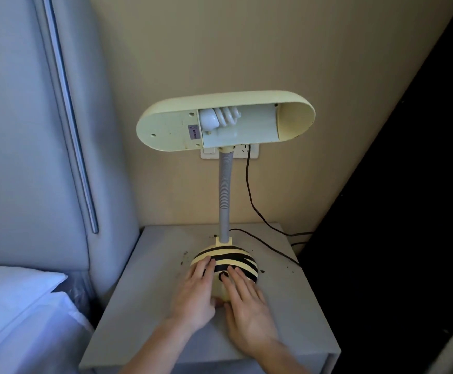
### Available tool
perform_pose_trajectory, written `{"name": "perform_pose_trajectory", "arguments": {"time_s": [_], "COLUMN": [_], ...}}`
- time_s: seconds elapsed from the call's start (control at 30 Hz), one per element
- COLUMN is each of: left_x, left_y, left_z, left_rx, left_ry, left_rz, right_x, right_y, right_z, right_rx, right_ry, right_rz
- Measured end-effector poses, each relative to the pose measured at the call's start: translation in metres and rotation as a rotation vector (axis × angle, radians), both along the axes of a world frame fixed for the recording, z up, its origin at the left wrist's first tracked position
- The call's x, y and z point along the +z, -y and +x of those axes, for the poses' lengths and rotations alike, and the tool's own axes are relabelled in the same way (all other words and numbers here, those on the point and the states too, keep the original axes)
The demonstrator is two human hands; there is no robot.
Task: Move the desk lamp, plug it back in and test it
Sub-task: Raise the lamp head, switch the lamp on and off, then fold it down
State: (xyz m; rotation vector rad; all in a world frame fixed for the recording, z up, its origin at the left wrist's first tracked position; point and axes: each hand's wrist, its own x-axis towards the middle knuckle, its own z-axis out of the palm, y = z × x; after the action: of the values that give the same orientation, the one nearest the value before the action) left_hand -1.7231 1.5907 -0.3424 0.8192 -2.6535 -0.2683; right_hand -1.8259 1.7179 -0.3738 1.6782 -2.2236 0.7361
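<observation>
While both hands rest on the lamp base, the scene reads so:

Left hand [196,295]: flat and open, fingers spread over the left side of the base [226,261]; palm down on its near slope; thumb tucked toward the front edge; nothing clasped.

Right hand [247,303]: flat and open as well, laid on the right side of the base; fingertips [232,270] just beside the dark round button [223,276], which sits between the two hands; whether a finger presses it I cannot tell.

Lamp [225,168]: stands upright on the nightstand [144,306], its striped dome base under both hands; grey flexible neck [225,195] rises straight up from just beyond the fingertips; cream oblong shade [166,122] well above the hands, its underside turned toward the camera.

Bulb [221,117]: white spiral inside the shade; dark, giving no glow.

Cord [249,190]: black; hangs from the wall socket [249,152] behind the neck, runs down to the right of the hands, loops across the far right of the nightstand and reaches the back of the base.

Socket: white plate on the wall, partly hidden by the shade; the plug itself is too hidden to make out.

Crumbs [185,256]: dark specks scattered on the nightstand around the base, on both sides of the hands.

Pillow [12,292]: white, well to the left of the left hand.
</observation>
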Motion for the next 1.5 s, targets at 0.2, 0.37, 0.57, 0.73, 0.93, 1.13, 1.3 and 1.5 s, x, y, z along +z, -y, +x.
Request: {"name": "perform_pose_trajectory", "arguments": {"time_s": [0.2,0.37,0.57,0.73,0.93,1.13,1.3,1.5], "left_x": [-0.001,0.001,0.001,0.001,0.001,0.002,0.002,0.001], "left_y": [-0.001,-0.001,-0.002,-0.003,-0.004,-0.006,-0.005,-0.004], "left_z": [0.001,0.001,-0.003,-0.004,-0.002,-0.002,-0.001,0.0], "left_rx": [-0.01,-0.003,0.004,0.017,0.023,0.018,0.007,0.007], "left_ry": [-0.019,-0.024,-0.031,-0.033,-0.047,-0.056,-0.061,-0.054], "left_rz": [0.002,-0.009,0.045,0.074,0.067,0.067,0.075,0.077], "right_x": [0.006,0.006,-0.002,-0.005,-0.005,-0.005,-0.006,-0.006], "right_y": [-0.002,-0.002,0.001,0.002,0.004,0.004,0.004,0.004], "right_z": [0.002,0.002,-0.001,0.0,-0.002,-0.004,-0.003,-0.002], "right_rx": [-0.001,0.001,0.0,-0.021,-0.007,0.002,0.001,-0.002], "right_ry": [-0.001,0.0,-0.014,0.012,0.048,0.064,0.062,0.066], "right_rz": [0.008,-0.012,0.002,0.028,0.081,0.115,0.089,0.087]}}
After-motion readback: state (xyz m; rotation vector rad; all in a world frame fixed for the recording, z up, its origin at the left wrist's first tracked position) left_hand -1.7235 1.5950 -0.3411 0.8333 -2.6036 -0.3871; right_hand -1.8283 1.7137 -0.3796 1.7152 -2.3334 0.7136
